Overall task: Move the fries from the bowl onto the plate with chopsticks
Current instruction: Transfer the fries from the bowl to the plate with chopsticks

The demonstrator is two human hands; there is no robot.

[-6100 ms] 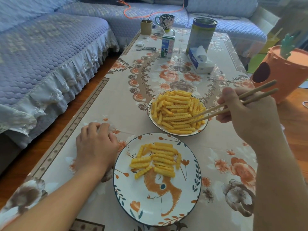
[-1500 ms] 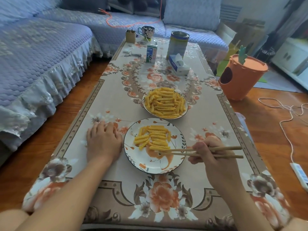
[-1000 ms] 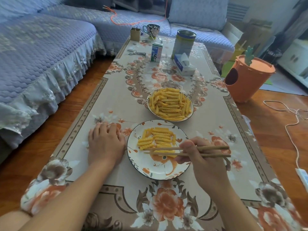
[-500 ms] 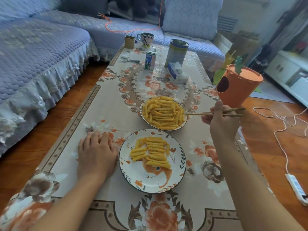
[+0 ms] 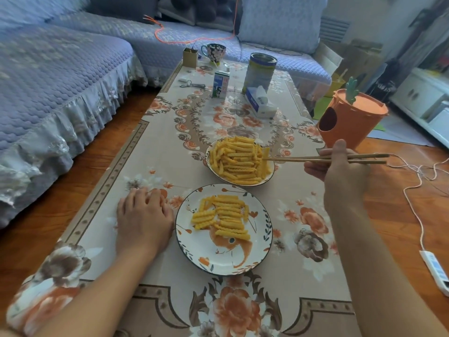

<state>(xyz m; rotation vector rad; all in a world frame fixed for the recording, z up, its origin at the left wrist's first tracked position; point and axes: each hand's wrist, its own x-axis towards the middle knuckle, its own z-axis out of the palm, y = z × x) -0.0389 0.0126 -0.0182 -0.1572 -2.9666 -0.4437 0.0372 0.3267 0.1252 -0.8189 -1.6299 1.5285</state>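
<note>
Wooden chopsticks, pinched in our right hand, reach crinkle-cut yellow fries in the white bowl; left hand flat on tablecloth; a loose pinch risks dropping fries short of the painted round plate.

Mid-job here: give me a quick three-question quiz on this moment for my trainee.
1. Which hand holds the chopsticks?
2. True or false: the plate has no fries on it.
3. The chopstick tips are at: A) the bowl B) the plate C) the tissue box

Key:
1. The right hand; the left hand rests on the table.
2. False.
3. A.
</note>
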